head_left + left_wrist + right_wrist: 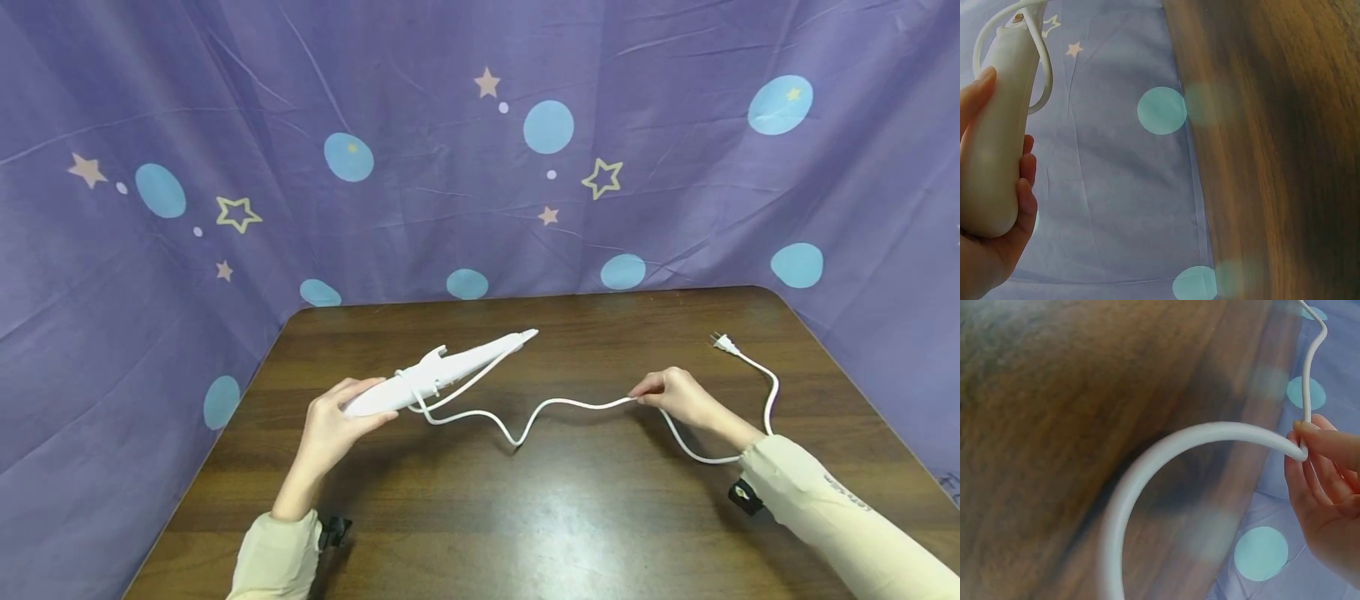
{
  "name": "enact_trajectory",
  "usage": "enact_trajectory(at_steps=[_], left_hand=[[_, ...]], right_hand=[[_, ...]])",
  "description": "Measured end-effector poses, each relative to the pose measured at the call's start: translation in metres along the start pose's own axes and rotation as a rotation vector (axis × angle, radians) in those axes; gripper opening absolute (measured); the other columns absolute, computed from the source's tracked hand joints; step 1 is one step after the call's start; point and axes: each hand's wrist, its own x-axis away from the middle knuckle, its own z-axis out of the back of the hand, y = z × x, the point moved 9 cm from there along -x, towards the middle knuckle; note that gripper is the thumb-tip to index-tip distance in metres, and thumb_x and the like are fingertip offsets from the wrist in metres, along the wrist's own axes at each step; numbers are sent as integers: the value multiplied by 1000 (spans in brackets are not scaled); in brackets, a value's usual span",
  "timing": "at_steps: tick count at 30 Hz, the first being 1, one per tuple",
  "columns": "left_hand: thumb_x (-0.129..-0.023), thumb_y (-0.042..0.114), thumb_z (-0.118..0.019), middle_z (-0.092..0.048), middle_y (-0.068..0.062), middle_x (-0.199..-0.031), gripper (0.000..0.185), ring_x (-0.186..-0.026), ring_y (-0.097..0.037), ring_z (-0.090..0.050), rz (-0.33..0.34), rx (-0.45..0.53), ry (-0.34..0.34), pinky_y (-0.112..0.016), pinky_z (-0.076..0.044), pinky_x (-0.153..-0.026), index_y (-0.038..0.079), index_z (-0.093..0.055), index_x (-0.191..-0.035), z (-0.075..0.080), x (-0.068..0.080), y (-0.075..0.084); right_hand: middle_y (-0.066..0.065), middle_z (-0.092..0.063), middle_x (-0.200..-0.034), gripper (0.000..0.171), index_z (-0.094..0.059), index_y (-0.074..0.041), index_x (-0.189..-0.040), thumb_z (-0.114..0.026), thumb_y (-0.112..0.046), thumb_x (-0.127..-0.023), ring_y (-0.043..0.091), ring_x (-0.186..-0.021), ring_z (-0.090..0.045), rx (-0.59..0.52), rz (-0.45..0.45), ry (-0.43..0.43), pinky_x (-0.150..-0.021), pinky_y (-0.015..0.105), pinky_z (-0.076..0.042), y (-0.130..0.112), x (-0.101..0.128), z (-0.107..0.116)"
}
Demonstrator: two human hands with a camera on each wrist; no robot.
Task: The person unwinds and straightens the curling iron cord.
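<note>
A long white corded appliance [468, 358], shaped like a hair iron, tapers to a narrow tip where its cord comes out. My left hand [333, 423] grips the thick rounded end, with the thumb on one side and the fingers round the other, as the left wrist view shows. The white power cord [577, 404] runs back along the body, loops round its middle and stretches away to the right in waves. Between thumb and fingertips my right hand [678, 393] pinches the cord. Beyond that pinch, the cord [1166, 456] bends in a wide curve.
A two-pin plug [724, 343] lies at the back right of the brown wooden table [480, 542], its cord passing behind the right sleeve [840, 508]. Behind and beside the table hangs a purple curtain [420, 225] with stars and blue dots.
</note>
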Motion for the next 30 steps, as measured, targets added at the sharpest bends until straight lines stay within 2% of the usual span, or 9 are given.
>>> enact_trajectory(at_steps=[7, 12, 18, 30], left_hand=[[-52, 14, -84, -64, -1, -83, 48, -72, -9, -53, -8, -2, 6, -15, -36, -63, 10, -69, -97, 0, 0, 3], [-52, 13, -84, -64, -1, -82, 48, -71, -9, -53, -14, -3, 11, -14, -36, -63, 9, -69, -97, 0, -1, 5], [-52, 12, -84, -64, 0, -81, 47, -70, -9, -53, -26, 4, 16, -14, -36, -62, 9, -69, -96, 0, -3, 9], [-53, 14, -84, -64, 0, -82, 46, -70, -8, -53, -43, -2, 13, -15, -36, -61, 9, -69, -96, -2, -5, 13]], right_hand=[[6, -67, -79, 9, -70, -2, -80, -64, 1, -74, 12, -77, -60, 22, -47, -32, -68, 28, -45, 3, 0, -4], [10, -67, -83, 12, -67, 2, -87, -64, 0, -75, 17, -78, -61, 5, -29, -36, -69, 30, -47, -2, -2, -6], [11, -67, -85, 14, -66, 4, -90, -64, 1, -76, 21, -81, -61, 4, 17, -3, -70, 32, -47, -16, -6, -6], [7, -67, -89, 15, -67, 2, -93, -62, -3, -79, 16, -84, -59, -124, 46, -21, -71, 31, -47, -51, -20, -23]])
